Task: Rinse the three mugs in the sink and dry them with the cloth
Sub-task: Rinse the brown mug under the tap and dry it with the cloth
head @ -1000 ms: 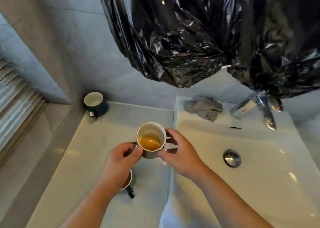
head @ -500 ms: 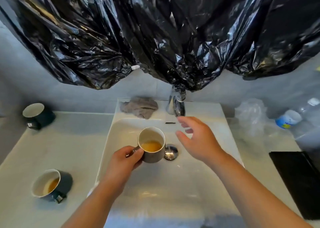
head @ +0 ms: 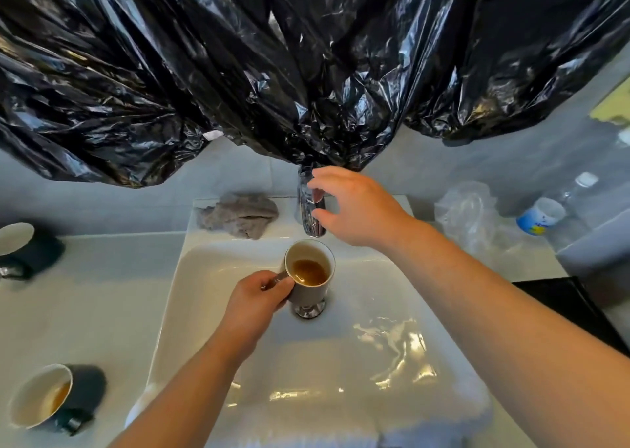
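Grips the grey mug by its handle with the left hand, fingers curled round the handle. Holds it upright over the drain at the middle of the sink, just in front of the tap. Level, presumably, to keep the brown liquid in the bottom from spilling; under the spout, presumably, to catch the stream directly. Resting on the drain or hanging just above it: not determinable.

Reaches the right hand to the tap, fingers and thumb spread in an arc to either side of the chrome body, pinching nothing. Contact with the metal: not determinable. Judged as the step of turning the water on for the first rinse.

Shows the cloth bunched on the rear left corner of the sink rim, beside the tap. Out of the basin, probably to stay clear of the water, yet within reach for drying.

Shows two more mugs on the counter left of the sink: the front dark mug near the front edge, with brown liquid inside, and the rear dark mug at the rear left edge. Both judged as awaiting their turn, well apart from the basin.

Above, black plastic sheeting down to the top of the tap.
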`<state>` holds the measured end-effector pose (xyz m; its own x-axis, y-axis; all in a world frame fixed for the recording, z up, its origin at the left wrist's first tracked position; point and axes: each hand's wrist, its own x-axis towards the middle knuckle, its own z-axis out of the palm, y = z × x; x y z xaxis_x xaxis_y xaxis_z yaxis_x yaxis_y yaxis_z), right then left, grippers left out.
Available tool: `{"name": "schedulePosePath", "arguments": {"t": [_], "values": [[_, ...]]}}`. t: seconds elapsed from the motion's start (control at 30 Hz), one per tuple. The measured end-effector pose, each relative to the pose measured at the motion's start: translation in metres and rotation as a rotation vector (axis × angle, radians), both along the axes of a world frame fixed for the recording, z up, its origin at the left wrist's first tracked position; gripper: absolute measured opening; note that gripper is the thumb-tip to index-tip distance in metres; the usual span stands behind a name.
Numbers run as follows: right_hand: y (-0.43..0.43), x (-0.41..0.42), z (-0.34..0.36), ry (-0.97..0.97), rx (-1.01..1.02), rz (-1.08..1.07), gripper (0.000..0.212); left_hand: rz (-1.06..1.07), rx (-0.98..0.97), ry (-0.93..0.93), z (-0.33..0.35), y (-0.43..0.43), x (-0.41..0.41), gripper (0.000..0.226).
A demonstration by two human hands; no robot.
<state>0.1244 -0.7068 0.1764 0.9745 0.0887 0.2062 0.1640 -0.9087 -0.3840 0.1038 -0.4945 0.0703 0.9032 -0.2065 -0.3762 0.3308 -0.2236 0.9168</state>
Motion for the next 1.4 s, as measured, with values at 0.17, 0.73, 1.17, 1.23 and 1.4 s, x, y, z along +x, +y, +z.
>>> {"name": "schedulePosePath", "arguments": {"t": [0.17, 0.73, 1.17, 1.23, 1.4], "values": [[0.003, 0.006, 0.003, -0.021, -0.057, 0.015, 0.026, -0.02, -0.048, 0.043, -0.006, -0.006, 0.006, 0.018], [-0.002, 0.033, 0.022, -0.057, -0.247, 0.159, 0.004, 0.047, -0.074, 0.082, -0.01, -0.015, 0.004, 0.017], [-0.009, 0.047, 0.035, 0.033, -0.054, 0.086, 0.013, 0.038, -0.096, 0.078, -0.014, -0.018, 0.003, 0.016], [-0.012, 0.031, 0.018, -0.027, 0.061, 0.032, 0.032, 0.038, -0.113, 0.093, -0.016, -0.02, 0.003, 0.015], [-0.002, -0.048, -0.063, -0.3, 0.224, -0.212, 0.029, 0.043, -0.264, 0.178, -0.025, -0.022, 0.003, 0.019]]}}
